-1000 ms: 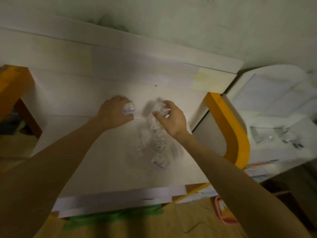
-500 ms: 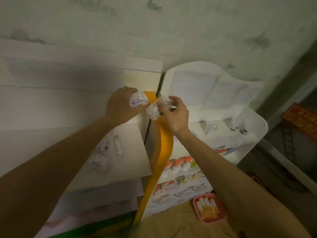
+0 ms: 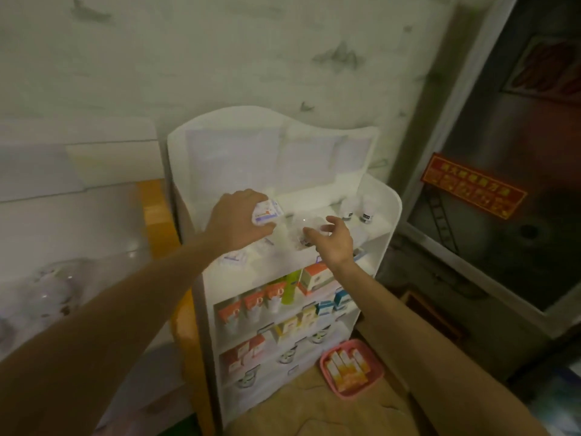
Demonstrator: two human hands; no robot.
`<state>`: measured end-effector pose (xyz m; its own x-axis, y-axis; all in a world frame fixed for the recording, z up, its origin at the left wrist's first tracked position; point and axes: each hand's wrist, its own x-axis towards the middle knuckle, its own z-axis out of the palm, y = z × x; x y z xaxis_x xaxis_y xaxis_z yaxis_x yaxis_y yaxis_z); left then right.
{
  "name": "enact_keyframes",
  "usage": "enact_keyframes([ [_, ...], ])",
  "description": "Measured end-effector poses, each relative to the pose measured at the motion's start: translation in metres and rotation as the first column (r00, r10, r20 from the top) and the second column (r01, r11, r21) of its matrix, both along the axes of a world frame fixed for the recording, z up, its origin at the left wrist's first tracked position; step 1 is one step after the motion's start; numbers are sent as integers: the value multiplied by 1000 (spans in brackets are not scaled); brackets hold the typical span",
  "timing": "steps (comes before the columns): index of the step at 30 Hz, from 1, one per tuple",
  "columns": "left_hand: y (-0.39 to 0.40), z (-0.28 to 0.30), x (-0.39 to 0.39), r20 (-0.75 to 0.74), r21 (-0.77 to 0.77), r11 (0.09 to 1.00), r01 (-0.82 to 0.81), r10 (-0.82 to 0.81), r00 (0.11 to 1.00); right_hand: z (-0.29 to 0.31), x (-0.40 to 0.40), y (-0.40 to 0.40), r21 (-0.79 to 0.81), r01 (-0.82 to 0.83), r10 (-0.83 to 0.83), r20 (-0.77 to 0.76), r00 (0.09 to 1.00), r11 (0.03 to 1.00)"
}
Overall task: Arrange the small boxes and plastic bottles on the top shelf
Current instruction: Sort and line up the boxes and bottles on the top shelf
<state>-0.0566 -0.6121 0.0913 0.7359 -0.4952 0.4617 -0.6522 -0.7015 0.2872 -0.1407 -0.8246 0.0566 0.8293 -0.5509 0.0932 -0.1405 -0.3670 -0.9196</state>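
My left hand (image 3: 235, 223) grips a small white box (image 3: 266, 211) with blue and red print, held over the left part of the white rack's top shelf (image 3: 323, 204). A clear plastic bottle (image 3: 298, 231) stands on that shelf beside my right hand (image 3: 334, 243), whose fingers are spread and relaxed, with the thumb next to the bottle. Another small white box (image 3: 232, 258) lies on the shelf under my left wrist. Two small white bottles (image 3: 356, 214) with dark bases stand at the shelf's back right.
Lower rack shelves hold orange, yellow and blue boxes (image 3: 316, 278) and a green bottle (image 3: 290, 287). A pink basket (image 3: 352, 368) of boxes sits on the floor. To the left is a white table (image 3: 78, 234) with clear bottles (image 3: 52, 292) and an orange edge. A metal door (image 3: 503, 247) is on the right.
My view and both hands swung right from the white table to the rack. My right hand has let go of the clear bottle on the top shelf; my left hand still holds its box.
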Motion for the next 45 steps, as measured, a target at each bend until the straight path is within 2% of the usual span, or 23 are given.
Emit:
enact_keyframes([
  [6,-74,-24,31,-71,155,986,56,-46,996,-34,14,-69,-41,37,-40,-79,996,998],
  [12,-150,-54,78,-113,202,973,115,-93,989,-59,38,-130,-39,71,-77,-181,981,997],
  [18,-211,-56,136,-160,207,960,186,-154,975,-56,73,-190,-115,72,-97,-234,967,991],
  [22,-248,-65,164,-205,210,963,168,-124,971,-63,96,-222,-201,72,-123,-257,959,977],
  [26,-279,-79,175,-223,277,949,153,-91,971,-77,122,-253,-304,48,-137,-280,950,952],
  [30,-302,-90,192,-211,297,943,149,-87,974,-93,157,-286,-360,-22,-84,-276,957,933],
  [33,-309,-93,208,-228,277,957,91,-26,973,-108,188,-310,-392,-51,-67,-282,957,919],
  [36,-314,-89,221,-234,249,969,5,55,971,-118,212,-333,-499,-120,-32,-286,958,858],
  [39,-313,-87,231,-206,242,966,-94,145,968,-122,224,-349,-669,-208,63,-234,970,713],
  [42,-308,-88,232,-243,192,966,-171,216,946,-128,234,-360,-733,-253,160,-197,967,632],
  [45,-296,-91,231,-235,213,953,-217,266,935,-132,246,-359,-748,-271,250,-145,957,606],
])
